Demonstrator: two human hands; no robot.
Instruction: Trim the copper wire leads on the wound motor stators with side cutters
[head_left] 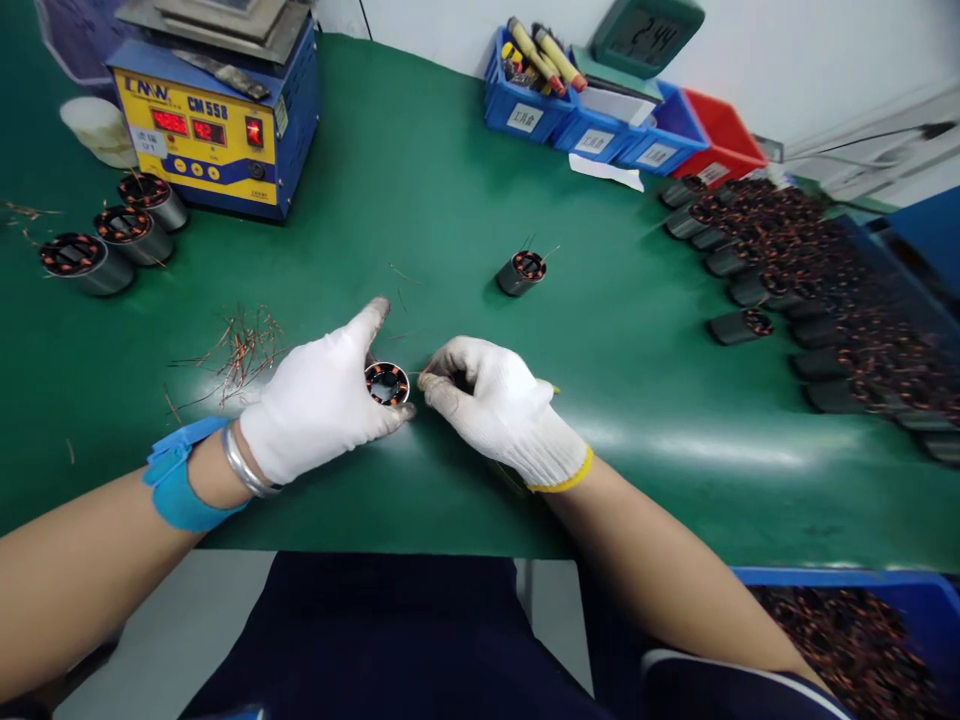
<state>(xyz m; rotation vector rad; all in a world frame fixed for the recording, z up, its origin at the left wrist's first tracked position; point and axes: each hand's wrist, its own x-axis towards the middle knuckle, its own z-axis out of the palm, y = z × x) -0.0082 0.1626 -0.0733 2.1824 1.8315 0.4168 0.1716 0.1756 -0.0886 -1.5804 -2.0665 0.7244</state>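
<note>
My left hand [319,400], in a white glove, curls its thumb and fingers around a small motor stator [388,384]. The stator's open end faces up, showing copper windings inside a metal ring. Just to its right, my right hand [487,395], gloved in white with a yellow cuff, pinches a thin copper wire [416,374] at the stator's rim. A bit of something yellow-green [556,390] sticks out behind the right hand; the rest is hidden. Beyond the hands, another stator [522,272] stands alone with wire ends rising from it.
Wire clippings [247,350] lie left of my left hand. Several stators [82,265] stand by a yellow-and-blue CM558 power unit [217,140]. Blue bins [525,115] and a red bin [716,140] line the back. Rows of stators [817,270] fill the right; a blue crate [847,578] sits below.
</note>
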